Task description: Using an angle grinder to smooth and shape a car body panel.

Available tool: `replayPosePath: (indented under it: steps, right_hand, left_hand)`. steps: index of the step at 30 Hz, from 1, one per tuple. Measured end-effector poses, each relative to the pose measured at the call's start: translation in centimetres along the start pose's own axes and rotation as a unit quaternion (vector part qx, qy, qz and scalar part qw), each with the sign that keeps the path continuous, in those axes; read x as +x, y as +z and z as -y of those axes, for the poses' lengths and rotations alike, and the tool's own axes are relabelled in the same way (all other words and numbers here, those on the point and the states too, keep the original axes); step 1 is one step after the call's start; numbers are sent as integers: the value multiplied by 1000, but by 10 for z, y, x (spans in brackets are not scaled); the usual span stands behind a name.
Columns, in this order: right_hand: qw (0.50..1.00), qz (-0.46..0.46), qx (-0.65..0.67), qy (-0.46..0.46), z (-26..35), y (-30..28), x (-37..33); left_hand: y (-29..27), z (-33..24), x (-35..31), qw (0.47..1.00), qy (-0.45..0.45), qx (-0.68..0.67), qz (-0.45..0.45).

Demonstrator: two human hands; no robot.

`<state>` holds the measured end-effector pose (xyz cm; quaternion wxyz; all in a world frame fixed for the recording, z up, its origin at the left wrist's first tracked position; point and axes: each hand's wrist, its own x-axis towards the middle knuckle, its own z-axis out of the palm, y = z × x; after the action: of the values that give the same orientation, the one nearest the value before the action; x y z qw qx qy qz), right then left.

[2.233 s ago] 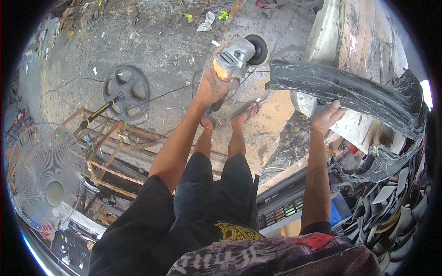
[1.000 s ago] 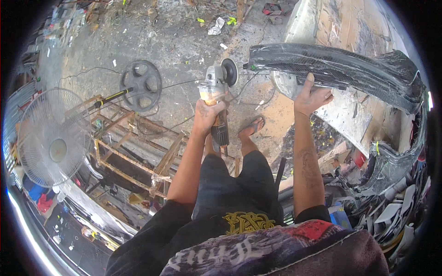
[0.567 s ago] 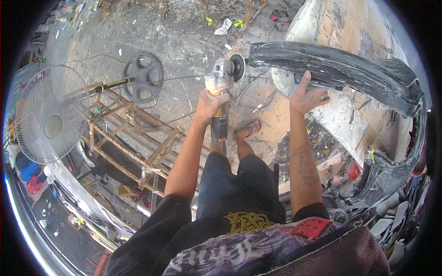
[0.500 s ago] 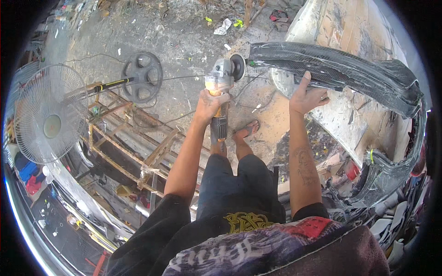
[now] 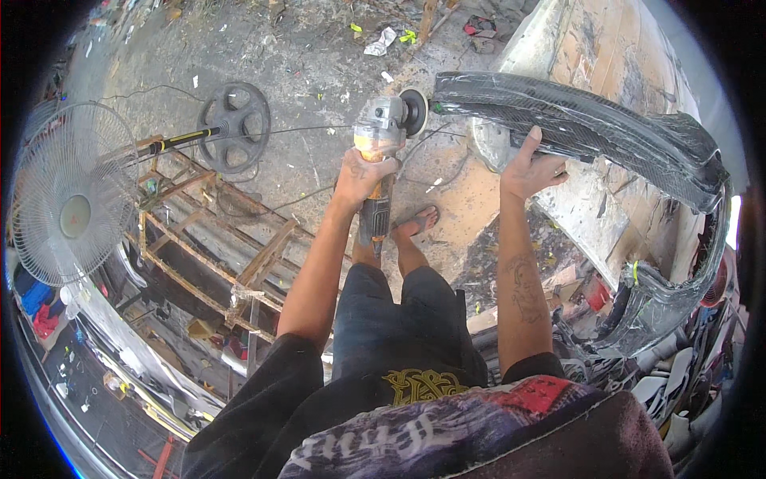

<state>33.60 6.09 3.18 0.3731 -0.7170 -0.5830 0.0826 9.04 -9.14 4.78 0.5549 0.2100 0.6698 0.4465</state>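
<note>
Inside the left grip point(image 5: 365, 176), a grey-and-orange angle grinder point(image 5: 381, 118) is clamped, its round black disc point(image 5: 414, 112) just short of a long, curved, black carbon-patterned panel point(image 5: 574, 116) touched by the right grip point(image 5: 528, 172), whose hold cannot be judged. Apparently part-worked, it is scuffed pale; what remains is unclear. Left of both grips, well apart, a round white wire fan point(image 5: 76, 215) is seen.

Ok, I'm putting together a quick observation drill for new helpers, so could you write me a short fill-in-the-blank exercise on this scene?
1. The grinder is gripped in the person's ____ hand.
2. The long, dark, curved panel is on the ____ side of the grinder in the picture.
3. The right hand has its ____ over the panel's near edge.
4. The fan at the picture's left has a cage that is ____ in shape.

Missing words: left; right; thumb; round.
</note>
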Motion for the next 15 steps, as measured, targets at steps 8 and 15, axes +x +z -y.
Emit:
replayPosePath:
  steps: [8, 15]
  right_hand:
    - [1000, 4, 16, -5, -5, 0, 0]
    - [1000, -18, -12, -21, -8, 4, 0]
  left_hand:
    - [-1, 5, -1, 999, 38, 29, 1]
    - [-3, 16, 4, 1000, -5, 30, 3]
